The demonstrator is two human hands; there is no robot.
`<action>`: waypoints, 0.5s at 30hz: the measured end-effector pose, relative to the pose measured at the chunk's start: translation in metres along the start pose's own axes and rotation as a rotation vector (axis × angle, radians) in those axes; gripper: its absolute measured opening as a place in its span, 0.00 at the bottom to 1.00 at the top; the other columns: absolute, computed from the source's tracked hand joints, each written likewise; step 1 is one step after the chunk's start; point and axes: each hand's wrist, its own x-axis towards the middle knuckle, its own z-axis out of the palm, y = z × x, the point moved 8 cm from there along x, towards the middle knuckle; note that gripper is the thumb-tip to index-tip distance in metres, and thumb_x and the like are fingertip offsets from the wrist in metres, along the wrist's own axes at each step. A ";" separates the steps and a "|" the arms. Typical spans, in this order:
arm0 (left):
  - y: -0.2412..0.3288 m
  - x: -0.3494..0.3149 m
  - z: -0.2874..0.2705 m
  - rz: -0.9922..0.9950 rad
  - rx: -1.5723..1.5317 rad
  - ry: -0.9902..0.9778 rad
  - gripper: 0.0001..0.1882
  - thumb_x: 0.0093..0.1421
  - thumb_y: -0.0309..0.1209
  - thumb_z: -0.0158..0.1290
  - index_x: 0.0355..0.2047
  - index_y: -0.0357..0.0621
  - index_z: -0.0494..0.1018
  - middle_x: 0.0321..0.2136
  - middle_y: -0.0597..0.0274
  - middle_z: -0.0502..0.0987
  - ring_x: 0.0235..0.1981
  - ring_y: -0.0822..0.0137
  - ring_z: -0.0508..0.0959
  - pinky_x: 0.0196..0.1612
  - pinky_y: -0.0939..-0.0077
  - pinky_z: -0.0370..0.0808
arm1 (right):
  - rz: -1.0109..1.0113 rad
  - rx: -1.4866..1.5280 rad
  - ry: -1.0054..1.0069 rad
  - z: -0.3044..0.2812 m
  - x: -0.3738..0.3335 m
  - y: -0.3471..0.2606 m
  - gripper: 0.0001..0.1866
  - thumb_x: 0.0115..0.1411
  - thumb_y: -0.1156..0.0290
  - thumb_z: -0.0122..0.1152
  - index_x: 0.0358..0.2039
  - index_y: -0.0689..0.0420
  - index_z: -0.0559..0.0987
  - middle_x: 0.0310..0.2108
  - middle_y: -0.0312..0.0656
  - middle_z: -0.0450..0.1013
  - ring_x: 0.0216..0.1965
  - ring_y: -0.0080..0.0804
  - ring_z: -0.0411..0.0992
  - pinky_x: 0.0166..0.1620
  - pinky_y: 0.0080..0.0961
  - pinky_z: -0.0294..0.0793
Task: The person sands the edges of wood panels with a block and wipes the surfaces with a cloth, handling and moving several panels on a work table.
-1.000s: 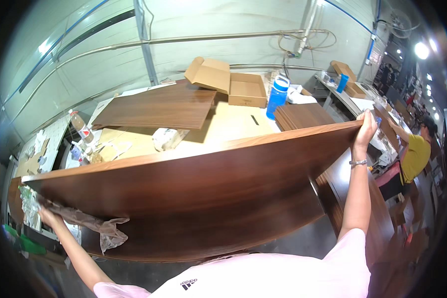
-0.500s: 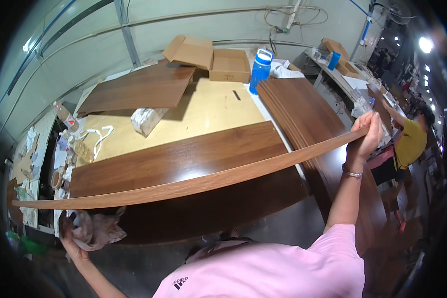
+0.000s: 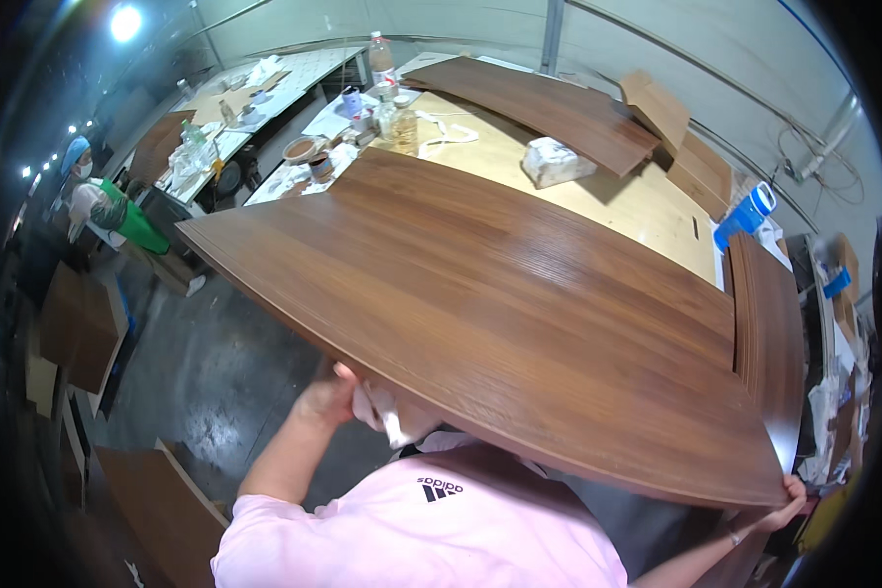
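A long brown wood-grain board (image 3: 500,323) slants across the view, its broad face up, held between my two hands. My left hand (image 3: 328,397) is closed at its near edge, fingertips showing at the rim and the rest underneath. A pale crumpled rag (image 3: 397,414) hangs beside that hand, partly hidden by the board. My right hand (image 3: 779,510) grips the board's near right corner, with the fingers over the edge. Behind it, another brown board (image 3: 559,211) lies on the yellowish worktable (image 3: 671,230), mostly covered by the held one.
A brown panel (image 3: 549,103) rests at the back by a white block (image 3: 554,162). Bottles (image 3: 397,122) and cups stand left of it. A blue bottle (image 3: 745,216), cardboard box (image 3: 701,171) and stacked panels (image 3: 774,323) are right. A person in a green apron (image 3: 142,225) stands far left.
The held board has turned from edge-on to broad face up. My right hand has come down with its end, and the view has swung left.
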 end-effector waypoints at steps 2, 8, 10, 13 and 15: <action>0.009 -0.015 0.035 -0.013 -0.137 -0.196 0.51 0.44 0.55 0.70 0.63 0.43 0.62 0.57 0.59 0.72 0.57 0.60 0.73 0.57 0.62 0.75 | -0.025 -0.086 0.159 0.003 -0.038 -0.012 0.14 0.72 0.65 0.42 0.29 0.56 0.67 0.28 0.34 0.64 0.31 0.21 0.64 0.35 0.20 0.64; -0.046 -0.059 0.001 -0.145 -0.294 -0.033 0.33 0.55 0.45 0.66 0.54 0.35 0.71 0.46 0.53 0.80 0.45 0.59 0.82 0.48 0.62 0.81 | 0.472 -0.495 0.076 -0.100 -0.059 0.003 0.16 0.69 0.59 0.49 0.36 0.58 0.79 0.40 0.42 0.76 0.46 0.31 0.72 0.53 0.31 0.69; -0.061 -0.067 -0.010 -0.237 -0.399 0.100 0.19 0.62 0.31 0.59 0.50 0.31 0.73 0.42 0.48 0.81 0.39 0.57 0.84 0.42 0.59 0.84 | 0.719 -0.848 -0.209 -0.065 -0.054 -0.001 0.16 0.70 0.58 0.49 0.32 0.55 0.76 0.30 0.34 0.72 0.32 0.20 0.68 0.35 0.20 0.66; -0.067 -0.066 -0.005 -0.265 -0.439 0.047 0.18 0.61 0.26 0.57 0.50 0.30 0.72 0.42 0.47 0.81 0.40 0.55 0.84 0.45 0.57 0.83 | 0.666 -0.930 -0.310 -0.054 -0.034 0.025 0.16 0.70 0.58 0.53 0.26 0.52 0.73 0.19 0.25 0.67 0.15 0.09 0.60 0.16 0.10 0.54; -0.061 -0.066 0.008 -0.243 -0.453 0.062 0.18 0.60 0.24 0.57 0.50 0.29 0.72 0.42 0.46 0.81 0.41 0.54 0.83 0.46 0.57 0.82 | 0.765 -0.994 -0.344 -0.028 -0.031 0.066 0.16 0.69 0.58 0.55 0.25 0.49 0.72 0.17 0.21 0.61 0.15 0.08 0.55 0.17 0.12 0.48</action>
